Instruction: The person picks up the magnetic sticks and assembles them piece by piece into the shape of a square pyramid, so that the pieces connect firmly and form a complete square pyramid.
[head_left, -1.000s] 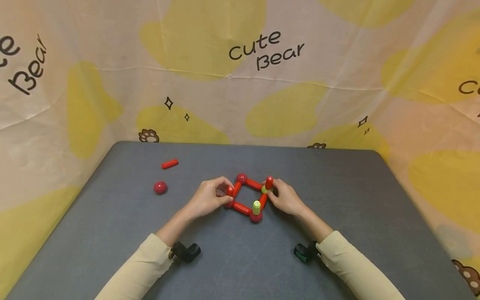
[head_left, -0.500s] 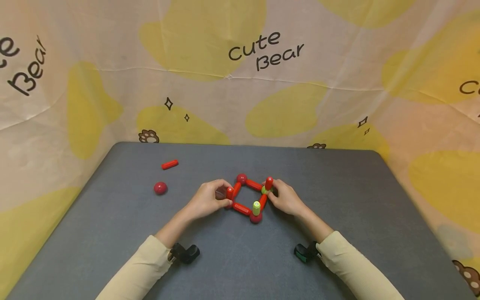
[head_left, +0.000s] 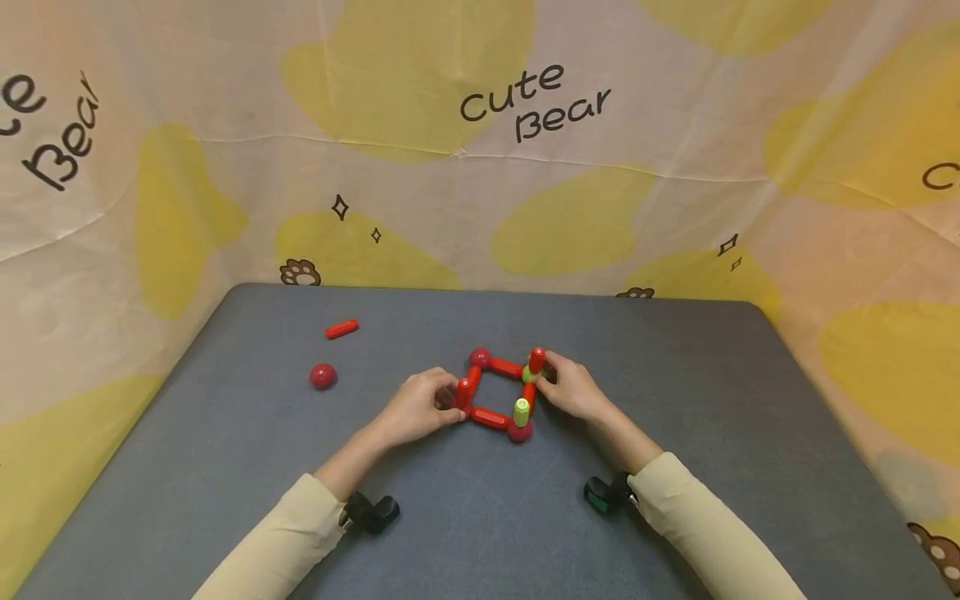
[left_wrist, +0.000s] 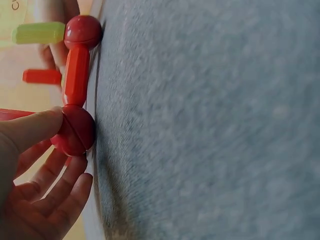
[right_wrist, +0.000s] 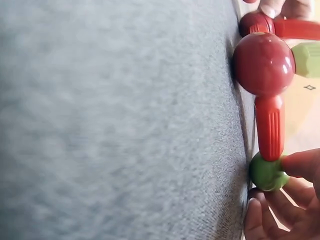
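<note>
A square frame of red rods (head_left: 491, 418) joined by balls lies on the table. Its left corner is a red ball (left_wrist: 75, 131), pinched between thumb and fingers of my left hand (head_left: 416, 406); a red rod (head_left: 464, 392) stands upright there. At the right corner my right hand (head_left: 573, 386) pinches a green ball (right_wrist: 268, 172), which bears another upright red rod (head_left: 537, 360). The near corner is a red ball (right_wrist: 264, 64) with an upright light-green rod (head_left: 522, 412). A further red ball (head_left: 480, 357) forms the far corner, touched by neither hand.
A loose red rod (head_left: 342, 329) and a loose red ball (head_left: 323, 376) lie apart on the left part of the grey table (head_left: 480, 533). A printed cloth (head_left: 420, 100) hangs behind and around the table.
The frame has turned slightly counterclockwise: its near corner shifted right and a little up, its far corner slightly left. My left hand moved a little nearer, my right hand slightly farther away.
</note>
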